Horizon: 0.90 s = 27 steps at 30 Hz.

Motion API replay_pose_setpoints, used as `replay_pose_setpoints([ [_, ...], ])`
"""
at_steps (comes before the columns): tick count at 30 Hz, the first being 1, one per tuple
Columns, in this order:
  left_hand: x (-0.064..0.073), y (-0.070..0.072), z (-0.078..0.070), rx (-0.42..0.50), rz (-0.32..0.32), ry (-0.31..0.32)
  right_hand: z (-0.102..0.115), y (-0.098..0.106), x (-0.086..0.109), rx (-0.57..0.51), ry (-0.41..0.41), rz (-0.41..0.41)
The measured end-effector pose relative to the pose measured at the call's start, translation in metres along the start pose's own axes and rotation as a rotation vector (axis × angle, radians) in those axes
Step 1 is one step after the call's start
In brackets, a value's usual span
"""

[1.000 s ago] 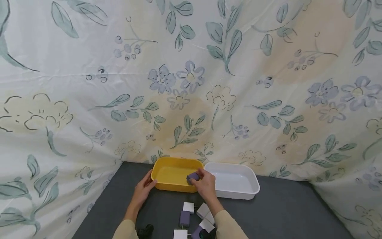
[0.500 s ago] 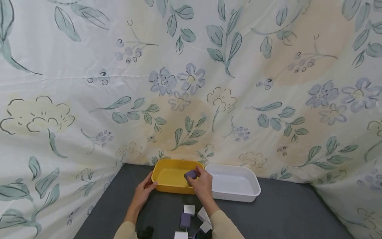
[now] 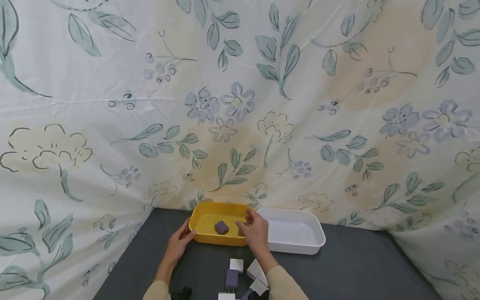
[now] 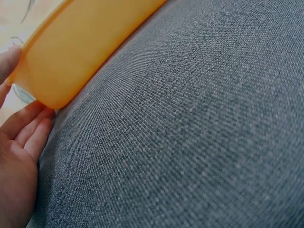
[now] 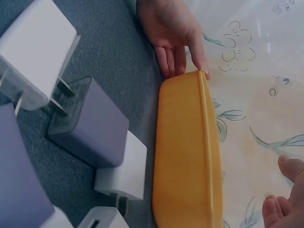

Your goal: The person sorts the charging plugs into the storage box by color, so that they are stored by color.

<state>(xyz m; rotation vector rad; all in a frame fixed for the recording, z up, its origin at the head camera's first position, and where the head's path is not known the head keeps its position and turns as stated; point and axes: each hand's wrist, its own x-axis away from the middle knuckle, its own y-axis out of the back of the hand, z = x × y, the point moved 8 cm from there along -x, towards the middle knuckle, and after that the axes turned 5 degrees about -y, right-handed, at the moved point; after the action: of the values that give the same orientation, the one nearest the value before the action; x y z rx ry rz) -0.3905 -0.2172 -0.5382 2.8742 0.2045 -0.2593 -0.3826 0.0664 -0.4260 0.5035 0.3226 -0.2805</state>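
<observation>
A purple wall charger lies in the yellow tray. My right hand is over the tray's right end, thumb and fingers apart with nothing held. In the right wrist view, this hand's fingers show above the tray's rim. My left hand holds the left end of the tray, thumb at the rim and fingers against the outer wall, as the left wrist view also shows. Nearer me lie several more chargers, among them a purple one and a white one, with metal prongs showing.
A white tray stands right beside the yellow one. Both sit at the back of the dark grey cloth-covered table, against a floral curtain. A small black object lies near my left forearm.
The purple charger has left my right hand and now lies in the yellow tray. My right fingers have spread apart. The left hand keeps its place on the tray.
</observation>
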Motion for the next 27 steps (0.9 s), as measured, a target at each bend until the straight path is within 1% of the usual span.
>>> replay_pose_setpoints([
  [2,0.0,0.0,0.0,0.003,0.004,-0.005,0.002,0.003,-0.001,0.004,0.022,0.001],
  [8,0.0,0.0,-0.002,-0.003,-0.005,-0.013,0.002,0.011,-0.002,-0.057,0.032,0.016],
  [13,-0.001,0.001,-0.002,-0.009,-0.016,-0.021,0.0,0.016,-0.002,-0.025,0.045,0.01],
  [16,-0.002,0.0,-0.001,-0.002,-0.022,-0.01,-0.002,0.015,-0.002,-0.042,0.054,0.028],
  [18,-0.003,-0.001,0.0,0.002,-0.011,-0.01,-0.002,0.014,0.0,-0.063,0.073,0.049],
  [21,-0.003,-0.002,0.0,0.007,-0.005,-0.005,-0.004,0.01,0.005,-0.079,0.084,0.103],
  [25,-0.002,-0.001,0.001,0.0,-0.017,-0.002,-0.009,0.004,0.01,-0.064,0.092,0.17],
  [27,-0.002,-0.001,0.0,-0.009,-0.017,-0.009,-0.009,0.003,0.013,-0.054,0.107,0.177],
])
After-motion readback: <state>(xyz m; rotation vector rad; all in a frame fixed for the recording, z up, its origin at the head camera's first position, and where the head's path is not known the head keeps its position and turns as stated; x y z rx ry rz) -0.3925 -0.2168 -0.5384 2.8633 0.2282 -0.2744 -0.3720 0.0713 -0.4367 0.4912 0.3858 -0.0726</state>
